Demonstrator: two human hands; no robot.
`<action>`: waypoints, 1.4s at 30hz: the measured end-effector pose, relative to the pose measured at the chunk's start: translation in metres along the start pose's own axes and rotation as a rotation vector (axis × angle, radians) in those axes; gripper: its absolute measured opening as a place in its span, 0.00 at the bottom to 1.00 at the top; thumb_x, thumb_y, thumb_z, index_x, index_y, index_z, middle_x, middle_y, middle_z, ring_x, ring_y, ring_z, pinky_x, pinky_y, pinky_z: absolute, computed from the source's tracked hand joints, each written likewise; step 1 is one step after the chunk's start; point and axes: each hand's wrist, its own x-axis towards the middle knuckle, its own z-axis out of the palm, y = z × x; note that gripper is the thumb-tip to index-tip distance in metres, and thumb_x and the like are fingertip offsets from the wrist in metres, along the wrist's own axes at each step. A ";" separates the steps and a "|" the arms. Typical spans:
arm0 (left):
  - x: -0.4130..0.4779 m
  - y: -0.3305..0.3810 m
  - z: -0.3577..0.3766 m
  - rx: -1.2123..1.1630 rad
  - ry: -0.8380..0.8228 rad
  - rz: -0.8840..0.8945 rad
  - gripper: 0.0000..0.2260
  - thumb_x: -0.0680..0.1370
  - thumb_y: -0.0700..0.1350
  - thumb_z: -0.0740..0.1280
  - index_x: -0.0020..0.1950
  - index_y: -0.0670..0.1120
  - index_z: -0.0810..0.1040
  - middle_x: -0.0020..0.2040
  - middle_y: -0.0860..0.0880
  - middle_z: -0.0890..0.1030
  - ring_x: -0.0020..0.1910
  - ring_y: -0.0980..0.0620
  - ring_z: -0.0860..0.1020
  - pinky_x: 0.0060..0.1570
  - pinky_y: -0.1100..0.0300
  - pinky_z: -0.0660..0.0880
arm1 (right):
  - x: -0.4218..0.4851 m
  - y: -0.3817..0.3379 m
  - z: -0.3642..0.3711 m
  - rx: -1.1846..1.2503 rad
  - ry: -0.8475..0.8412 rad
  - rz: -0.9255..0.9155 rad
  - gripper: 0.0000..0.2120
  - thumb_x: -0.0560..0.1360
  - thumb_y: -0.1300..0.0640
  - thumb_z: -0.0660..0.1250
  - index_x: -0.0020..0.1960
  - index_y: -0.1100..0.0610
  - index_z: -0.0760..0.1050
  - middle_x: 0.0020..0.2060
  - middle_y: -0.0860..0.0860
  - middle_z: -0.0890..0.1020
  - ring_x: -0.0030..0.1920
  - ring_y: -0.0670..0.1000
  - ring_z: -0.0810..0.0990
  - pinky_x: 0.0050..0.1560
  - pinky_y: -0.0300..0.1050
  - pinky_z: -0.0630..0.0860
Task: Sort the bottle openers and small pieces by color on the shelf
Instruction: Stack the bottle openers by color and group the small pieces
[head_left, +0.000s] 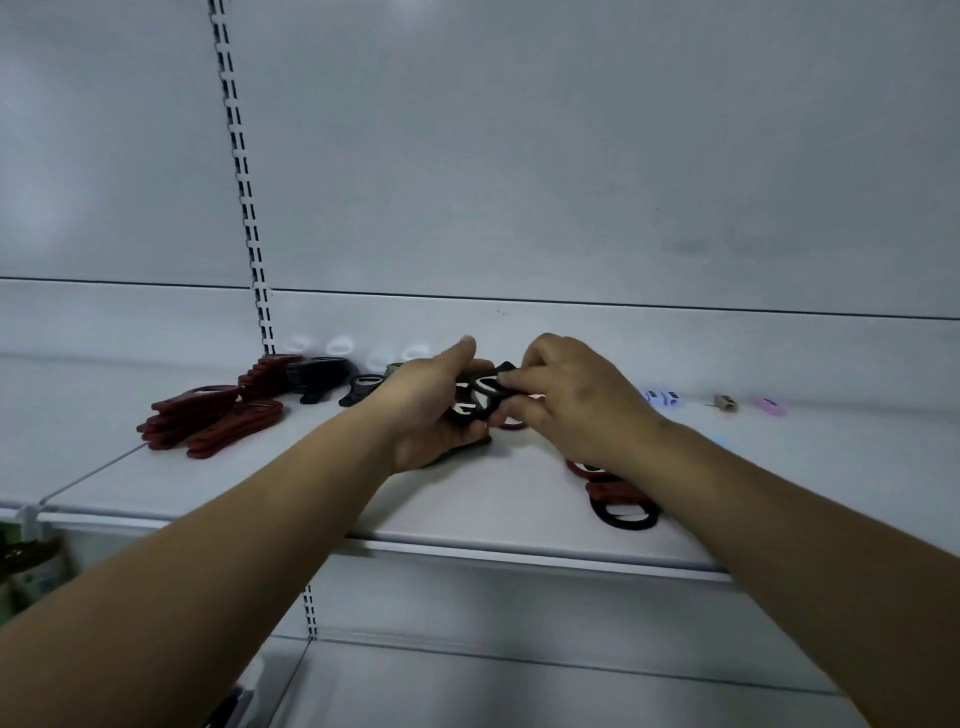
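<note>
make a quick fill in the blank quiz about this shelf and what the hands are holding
1. The stacked openers at the left end of the shelf are ___ in colour.
2. The held openers, gripped by the left hand and pinched by the right hand, are ___ in colour.
3. The white rings sit at the ___ of the shelf.
4. The pink piece lies to the ___ of the right hand.

Missing words: red; black; back; right

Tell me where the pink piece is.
In the head view the pink piece lies far right on the shelf, just right of the tan piece.
</note>
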 end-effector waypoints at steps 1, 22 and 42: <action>0.000 -0.001 0.000 0.012 -0.024 0.004 0.14 0.82 0.51 0.59 0.54 0.42 0.76 0.37 0.46 0.79 0.30 0.49 0.78 0.28 0.63 0.71 | 0.000 0.000 0.003 0.012 -0.016 -0.022 0.14 0.75 0.49 0.65 0.56 0.54 0.82 0.45 0.52 0.75 0.48 0.53 0.72 0.46 0.42 0.64; 0.006 0.000 -0.047 0.240 0.271 0.120 0.16 0.77 0.31 0.52 0.45 0.45 0.76 0.54 0.41 0.76 0.33 0.46 0.80 0.29 0.60 0.68 | 0.011 0.001 -0.002 -0.025 -0.546 0.241 0.12 0.78 0.50 0.62 0.60 0.50 0.74 0.57 0.48 0.75 0.58 0.50 0.73 0.52 0.40 0.67; -0.002 -0.013 0.027 0.411 -0.102 0.071 0.11 0.80 0.35 0.57 0.49 0.48 0.76 0.48 0.42 0.76 0.31 0.48 0.80 0.24 0.63 0.68 | -0.038 0.055 -0.053 0.023 -0.559 0.435 0.17 0.78 0.55 0.63 0.66 0.46 0.74 0.64 0.44 0.74 0.60 0.45 0.72 0.59 0.36 0.65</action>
